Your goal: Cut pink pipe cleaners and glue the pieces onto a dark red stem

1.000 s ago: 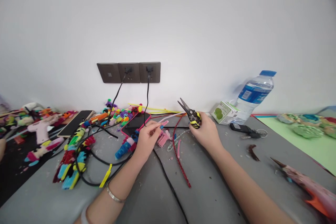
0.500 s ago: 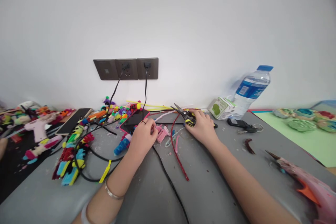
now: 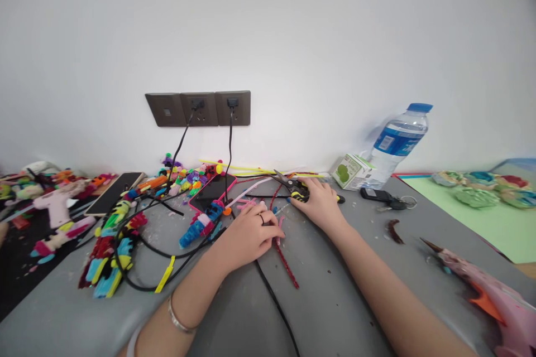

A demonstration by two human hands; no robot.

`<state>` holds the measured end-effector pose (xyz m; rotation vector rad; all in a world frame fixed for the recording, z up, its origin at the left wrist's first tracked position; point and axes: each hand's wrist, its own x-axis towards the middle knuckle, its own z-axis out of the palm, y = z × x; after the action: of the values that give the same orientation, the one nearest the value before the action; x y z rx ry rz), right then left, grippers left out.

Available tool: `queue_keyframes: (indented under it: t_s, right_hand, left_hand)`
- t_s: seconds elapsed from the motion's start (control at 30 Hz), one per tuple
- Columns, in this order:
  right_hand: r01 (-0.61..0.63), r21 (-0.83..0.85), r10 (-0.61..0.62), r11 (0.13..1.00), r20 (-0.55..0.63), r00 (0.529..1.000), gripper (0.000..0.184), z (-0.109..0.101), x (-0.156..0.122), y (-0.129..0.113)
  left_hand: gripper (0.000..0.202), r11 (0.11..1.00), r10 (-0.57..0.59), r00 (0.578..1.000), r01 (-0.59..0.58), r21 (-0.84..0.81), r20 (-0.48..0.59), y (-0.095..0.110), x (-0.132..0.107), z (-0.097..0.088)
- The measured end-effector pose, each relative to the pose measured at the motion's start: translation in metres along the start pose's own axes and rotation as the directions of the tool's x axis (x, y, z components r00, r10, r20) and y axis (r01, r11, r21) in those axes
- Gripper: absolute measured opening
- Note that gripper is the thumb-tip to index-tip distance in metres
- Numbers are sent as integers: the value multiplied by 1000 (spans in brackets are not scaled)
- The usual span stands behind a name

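My left hand [image 3: 251, 231], with a ring on one finger, is low over the table. Its bent fingertips close around the middle of a red tinsel pipe cleaner [image 3: 288, 268], whose lower end lies on the table. Small pink pieces [image 3: 281, 223] lie by the fingertips, partly covered. My right hand [image 3: 319, 203] is wrapped over the black and yellow handles of scissors [image 3: 287, 181]. The blades are apart and point left, towards the wall. Left of my left hand lies a blue and pink pipe-cleaner figure [image 3: 203, 224].
Black cables [image 3: 272, 290] cross the grey table. Two phones, a red-edged one [image 3: 207, 194] and a dark one [image 3: 115, 192], lie left. A leaning water bottle [image 3: 396, 142], juice box [image 3: 349, 172], keys [image 3: 387, 199] and pink glue gun [image 3: 481, 284] are right. Colourful pipe-cleaner figures [image 3: 111, 251] lie left.
My left hand has moved right and nearer to me, from beside the pink pieces onto the red pipe cleaner. My right hand stays on the scissors. The view has shifted slightly.
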<state>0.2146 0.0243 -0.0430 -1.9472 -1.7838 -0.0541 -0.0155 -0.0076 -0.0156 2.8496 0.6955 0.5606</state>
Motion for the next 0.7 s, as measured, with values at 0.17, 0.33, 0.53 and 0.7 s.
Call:
queue_keyframes:
  t_s: [0.17,0.33,0.53,0.7]
  right_hand:
    - [3,-23,-3,1000,3,1000,52,3,0,1]
    - [-11,-19,11,1000,2,1000,41,5,2,2]
    - [-19,-3,19,1000,-3,1000,37,6,3,2]
    - [-25,53,27,998,-22,999,36,5,3,2]
  left_hand:
    - [20,999,-11,999,12,-30,43,5,0,-3]
    - [7,996,-44,998,48,-69,47,9,1,-4]
    - [12,991,-24,999,29,-132,36,6,3,4]
    - [18,982,-56,998,58,-178,13,10,4,8]
